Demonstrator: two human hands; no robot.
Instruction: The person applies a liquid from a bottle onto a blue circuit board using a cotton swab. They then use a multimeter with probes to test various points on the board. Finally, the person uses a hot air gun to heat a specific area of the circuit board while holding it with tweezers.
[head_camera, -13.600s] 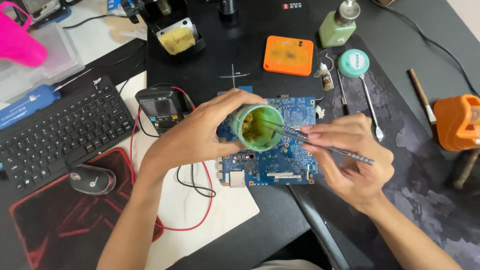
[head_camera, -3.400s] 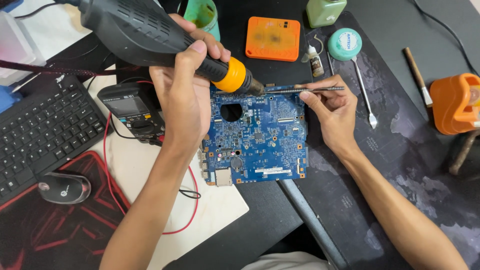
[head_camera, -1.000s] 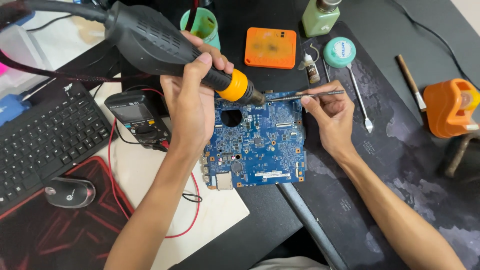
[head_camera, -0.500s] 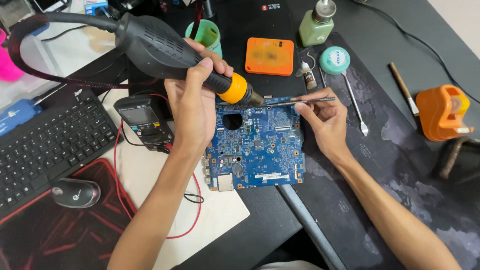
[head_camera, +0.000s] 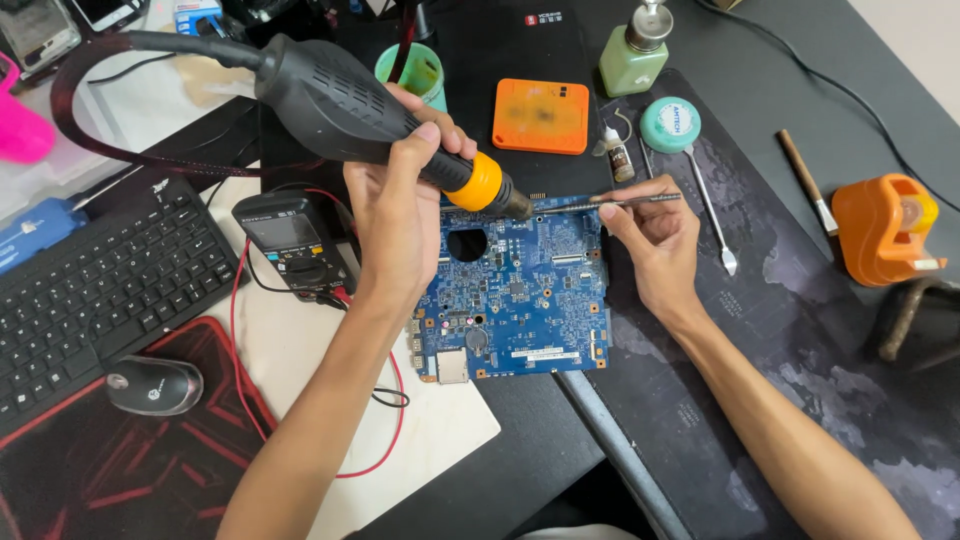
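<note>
A blue rectangular printed circuit board (head_camera: 515, 290) was laid flat near the front edge of the dark tabletop (head_camera: 780, 60), partly on a white sheet (head_camera: 300, 350) and partly on a dark patterned mat (head_camera: 800, 330). Left of the board, a grey computer mouse (head_camera: 153, 385) was set on a red-and-black pad (head_camera: 90, 470), with a black keyboard (head_camera: 100, 285) beyond it.

At the board's far edge, the left hand (head_camera: 400, 205) was wrapped closed around a bulky black hot-air handpiece with an orange collar (head_camera: 370, 115), its nozzle angled down at the board, apparently to heat one spot. The right hand (head_camera: 655, 240) was pinched on thin metal tweezers (head_camera: 610, 201), held level so the tips met the nozzle, apparently to steady or lift a part.

Just left of the board a black multimeter (head_camera: 290, 240) was placed. Beyond the board were ranged an orange square case (head_camera: 540, 115), a green cup (head_camera: 412, 72) and a pale green pump bottle (head_camera: 632, 60); well to the right an orange tape dispenser (head_camera: 885, 230) was kept.
</note>
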